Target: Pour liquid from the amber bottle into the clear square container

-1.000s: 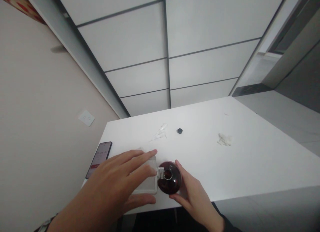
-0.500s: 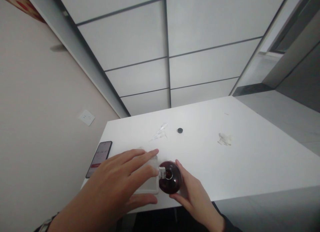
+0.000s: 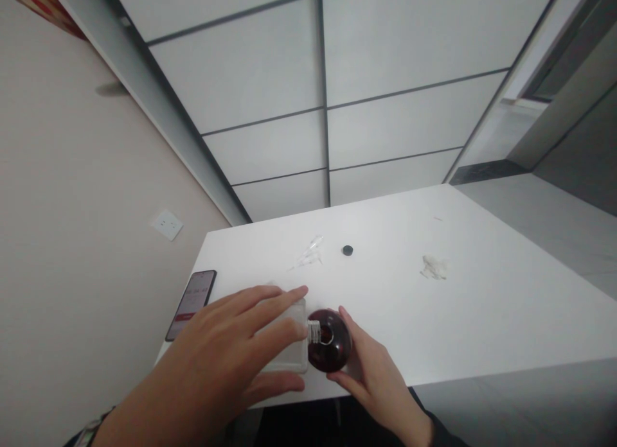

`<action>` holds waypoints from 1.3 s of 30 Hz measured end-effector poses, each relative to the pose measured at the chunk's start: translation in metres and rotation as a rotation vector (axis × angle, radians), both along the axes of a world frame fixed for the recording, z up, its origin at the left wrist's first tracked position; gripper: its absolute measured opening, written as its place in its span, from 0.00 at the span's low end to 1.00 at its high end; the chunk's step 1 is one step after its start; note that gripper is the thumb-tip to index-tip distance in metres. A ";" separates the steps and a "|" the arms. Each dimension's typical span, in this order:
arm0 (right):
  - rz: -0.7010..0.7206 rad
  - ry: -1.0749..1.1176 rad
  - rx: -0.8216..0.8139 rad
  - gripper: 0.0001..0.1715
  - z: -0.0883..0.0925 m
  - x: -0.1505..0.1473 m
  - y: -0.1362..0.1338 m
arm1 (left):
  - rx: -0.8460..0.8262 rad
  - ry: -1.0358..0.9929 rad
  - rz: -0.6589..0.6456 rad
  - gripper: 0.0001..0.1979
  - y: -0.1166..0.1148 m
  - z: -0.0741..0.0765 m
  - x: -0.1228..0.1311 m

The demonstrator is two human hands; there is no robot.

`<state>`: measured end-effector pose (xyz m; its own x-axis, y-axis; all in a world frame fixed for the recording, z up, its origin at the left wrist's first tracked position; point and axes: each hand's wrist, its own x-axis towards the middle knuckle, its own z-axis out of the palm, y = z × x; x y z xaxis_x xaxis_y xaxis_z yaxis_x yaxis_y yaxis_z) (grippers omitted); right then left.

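My left hand (image 3: pixel 226 360) grips a clear square bottle (image 3: pixel 292 347) tipped on its side, fingers over the top and thumb underneath. Its threaded neck points into the mouth of a round dark red flask (image 3: pixel 330 349). My right hand (image 3: pixel 371 376) cups that flask from the right and below, at the near edge of the white table (image 3: pixel 482 306). Both containers hover just above or at the tabletop; I cannot tell if they touch it.
A phone (image 3: pixel 191 304) with its screen lit lies at the table's left edge. A clear plastic dropper (image 3: pixel 307 254), a small black cap (image 3: pixel 348 250) and a crumpled bit of white tissue (image 3: pixel 432 267) lie farther back. A wall socket (image 3: pixel 166 225) is on the left wall.
Almost nothing: both hands and the two containers hold the same pose, shifted very slightly to the right.
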<state>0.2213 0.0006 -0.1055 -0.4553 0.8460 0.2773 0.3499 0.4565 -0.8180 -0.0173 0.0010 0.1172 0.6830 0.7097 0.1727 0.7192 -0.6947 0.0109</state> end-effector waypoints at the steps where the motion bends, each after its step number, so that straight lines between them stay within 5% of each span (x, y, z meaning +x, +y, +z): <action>1: -0.004 -0.001 0.006 0.57 0.000 0.000 0.000 | -0.005 -0.004 0.008 0.13 -0.001 -0.001 0.000; 11: -0.011 -0.017 0.027 0.58 -0.005 0.001 -0.002 | 0.011 0.049 -0.002 0.19 0.000 0.000 0.002; 39: -0.009 -0.014 0.026 0.59 -0.004 0.000 -0.001 | 0.016 0.051 0.006 0.14 -0.001 -0.001 0.001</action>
<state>0.2217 -0.0001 -0.1093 -0.4522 0.8426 0.2926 0.3654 0.4742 -0.8010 -0.0162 0.0003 0.1163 0.6870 0.7112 0.1490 0.7226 -0.6903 -0.0367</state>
